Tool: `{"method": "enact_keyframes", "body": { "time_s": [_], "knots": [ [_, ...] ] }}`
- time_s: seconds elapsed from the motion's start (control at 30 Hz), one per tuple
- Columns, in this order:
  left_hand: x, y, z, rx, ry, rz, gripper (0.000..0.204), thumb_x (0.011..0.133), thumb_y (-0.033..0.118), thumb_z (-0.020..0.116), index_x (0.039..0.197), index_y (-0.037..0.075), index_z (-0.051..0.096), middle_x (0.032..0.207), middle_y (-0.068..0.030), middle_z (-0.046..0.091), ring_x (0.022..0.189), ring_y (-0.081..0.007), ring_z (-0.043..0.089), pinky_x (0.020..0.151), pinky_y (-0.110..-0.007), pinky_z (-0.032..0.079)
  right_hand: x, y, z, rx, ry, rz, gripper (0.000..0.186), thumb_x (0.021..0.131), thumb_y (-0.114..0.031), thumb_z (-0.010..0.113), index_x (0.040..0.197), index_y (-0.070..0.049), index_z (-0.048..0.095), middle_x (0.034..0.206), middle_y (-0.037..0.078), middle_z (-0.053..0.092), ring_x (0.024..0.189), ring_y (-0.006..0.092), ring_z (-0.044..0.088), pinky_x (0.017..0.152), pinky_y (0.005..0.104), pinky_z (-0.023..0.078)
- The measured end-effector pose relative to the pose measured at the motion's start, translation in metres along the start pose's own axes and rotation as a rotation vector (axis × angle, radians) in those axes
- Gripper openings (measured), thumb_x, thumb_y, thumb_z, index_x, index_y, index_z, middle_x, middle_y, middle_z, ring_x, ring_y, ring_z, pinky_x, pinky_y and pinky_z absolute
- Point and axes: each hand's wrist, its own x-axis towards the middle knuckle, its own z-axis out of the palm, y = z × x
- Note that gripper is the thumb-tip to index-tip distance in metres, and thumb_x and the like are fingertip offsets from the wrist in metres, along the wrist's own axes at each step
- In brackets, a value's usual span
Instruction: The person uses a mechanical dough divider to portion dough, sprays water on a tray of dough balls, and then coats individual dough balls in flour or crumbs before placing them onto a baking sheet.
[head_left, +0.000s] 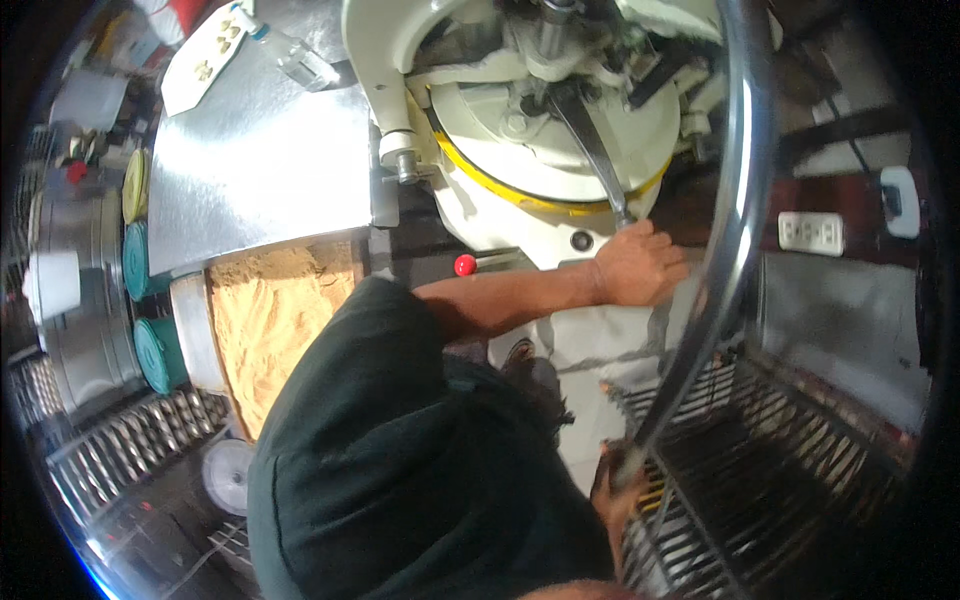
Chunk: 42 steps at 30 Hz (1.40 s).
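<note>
My left hand (640,262) reaches across to a metal lever (590,145) on a cream machine (480,220), fingers closed round the lever's end. The machine has a round plate (480,130) with a yellow rim and a red knob (465,264) below. My right hand (615,488), low in the view, is wrapped round a long curved steel bar (735,220) that rises along the machine's right side.
A steel worktop (250,190) at left holds a bottle (300,62) and white board (190,75). Below it sits a bin (275,320) of tan powder. Lidded tubs (155,355) stand farther left. Black racks (770,440) occupy the lower right, near a socket strip (810,230).
</note>
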Motion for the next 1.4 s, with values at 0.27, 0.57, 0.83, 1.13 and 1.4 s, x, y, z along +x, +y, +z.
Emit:
{"method": "enact_keyframes", "body": {
  "time_s": [0.27, 0.57, 0.83, 1.13, 1.4],
  "knots": [
    [-0.045, -0.013, -0.058, -0.437, 0.187, -0.012, 0.032, 0.081, 0.034, 0.076, 0.1, 0.012, 0.064, 0.097, -0.0069, 0.058, 0.094, -0.0273, 0.056, 0.083, -0.041, 0.043, 0.018, -0.032, 0.018, 0.313, -0.016, 0.035, 0.044, 0.087, -0.012, 0.073, 0.122, 0.011, 0.059, 0.097, 0.013, 0.065, 0.081, 0.0171, 0.06, 0.073, 0.0315, 0.052],
    [-0.244, -0.076, -0.049, 0.332, -0.942, -0.852, 0.024, 0.09, 0.022, 0.063, 0.099, 0.003, 0.074, 0.103, -0.0142, 0.072, 0.101, -0.0367, 0.069, 0.086, -0.049, 0.056, 0.023, -0.004, 0.027, 0.281, -0.047, -0.084, 0.043, 0.084, -0.012, 0.073, 0.121, 0.009, 0.064, 0.097, 0.018, 0.07, 0.085, 0.0251, 0.068, 0.077, 0.0357, 0.053],
    [-0.224, -0.099, -0.059, 0.217, -1.274, -1.16, 0.03, 0.074, 0.012, 0.078, 0.103, 0.006, 0.077, 0.104, -0.0124, 0.076, 0.102, -0.0262, 0.073, 0.083, -0.04, 0.06, 0.018, -0.014, 0.023, 0.245, -0.039, 0.02, 0.043, 0.082, -0.01, 0.071, 0.121, 0.007, 0.064, 0.099, 0.017, 0.071, 0.085, 0.0252, 0.069, 0.076, 0.0358, 0.055],
    [-0.264, -0.108, -0.091, 0.156, -1.269, -1.154, 0.031, 0.075, 0.019, 0.077, 0.102, 0.004, 0.075, 0.106, -0.0165, 0.074, 0.104, -0.0305, 0.072, 0.086, -0.042, 0.059, 0.026, -0.035, 0.018, -0.35, -0.044, -0.118, 0.043, 0.075, -0.006, 0.068, 0.118, -0.003, 0.069, 0.07, 0.009, 0.067, 0.055, 0.0187, 0.06, 0.053, 0.0327, 0.049],
    [-0.359, -0.135, -0.108, 0.126, -1.203, -1.135, 0.042, 0.082, 0.028, 0.07, 0.114, 0.001, 0.068, 0.119, -0.0197, 0.067, 0.116, -0.0365, 0.064, 0.102, -0.046, 0.051, 0.024, -0.005, 0.026, -0.315, 0.057, -0.191, 0.03, 0.08, -0.009, 0.068, 0.109, -0.003, 0.069, 0.073, 0.007, 0.065, 0.054, 0.0159, 0.055, 0.051, 0.0303, 0.047]
  ]
}}
